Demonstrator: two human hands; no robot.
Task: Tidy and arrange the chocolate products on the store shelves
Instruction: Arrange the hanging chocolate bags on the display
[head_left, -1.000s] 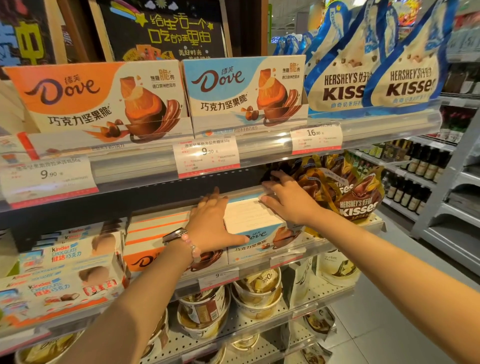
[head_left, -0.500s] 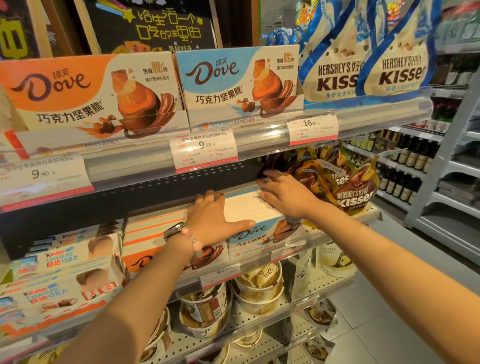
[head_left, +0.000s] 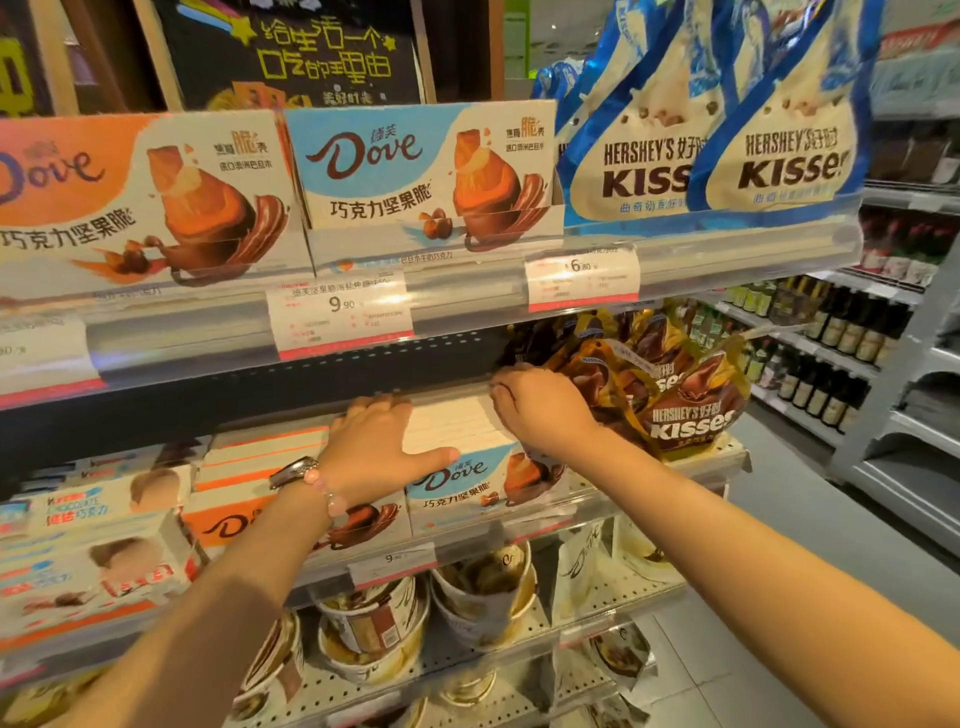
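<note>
Your left hand (head_left: 371, 447) is lying flat and open on the blue Dove box stack (head_left: 467, 457); your right hand (head_left: 540, 408) is curling over its far right corner, fingertips hidden.

The Dove boxes (head_left: 457, 478) look like matt printed cardboard. The Kisses bags (head_left: 691, 415) are glossy, crinkled foil-like film (it catches the light). The shelf rail (head_left: 727, 254) is clear shiny plastic over paper price tags (head_left: 340, 312). The lower shelf (head_left: 587, 597) is perforated painted metal. The tubs (head_left: 483, 587) look like paper.
</note>
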